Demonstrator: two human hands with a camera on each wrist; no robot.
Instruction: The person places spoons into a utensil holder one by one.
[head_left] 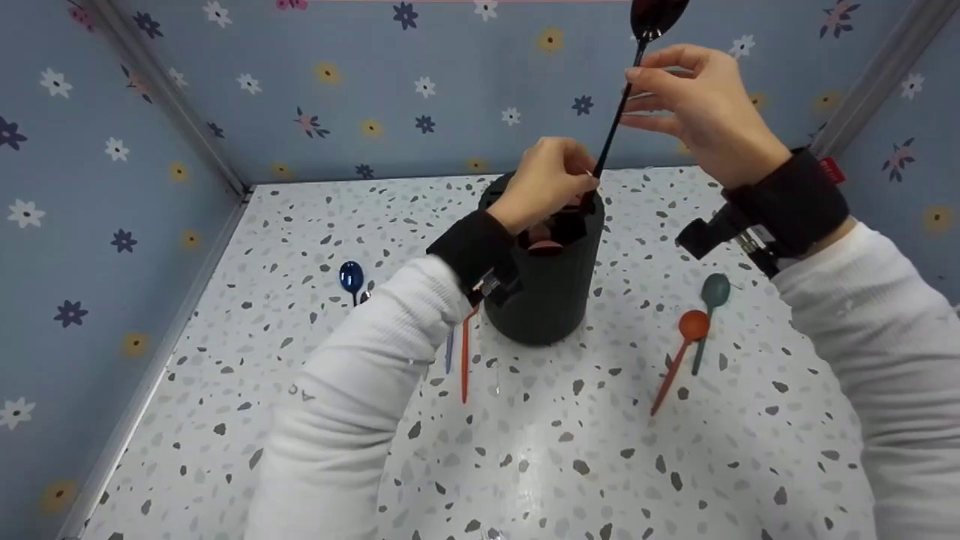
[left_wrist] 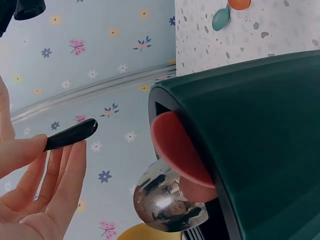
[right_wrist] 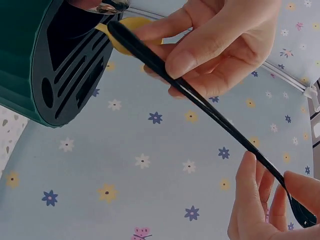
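Observation:
A long black spoon [head_left: 616, 124] stretches slantwise between both hands, its dark bowl uppermost in the head view. My left hand [head_left: 544, 184] pinches the thick lower end of its handle, close over the rim of a dark green utensil holder [head_left: 551, 292]. Higher up, near the bowl, my right hand [head_left: 705, 112] pinches the same spoon between thumb and fingers. The holder has a slotted top [right_wrist: 75, 75]. A red utensil [left_wrist: 177, 145], a shiny silver utensil [left_wrist: 167, 200] and a yellow one [right_wrist: 132, 35] stick out of it; their lower parts are hidden inside.
Right of the holder, an orange spoon [head_left: 693, 325] and a green spoon [head_left: 715, 291] lie crossed on the speckled table [head_left: 525, 465]. To the left are a blue spoon [head_left: 351, 276] and a red handle [head_left: 465, 360], partly behind my left sleeve. Flowered walls [head_left: 375, 75] enclose the table.

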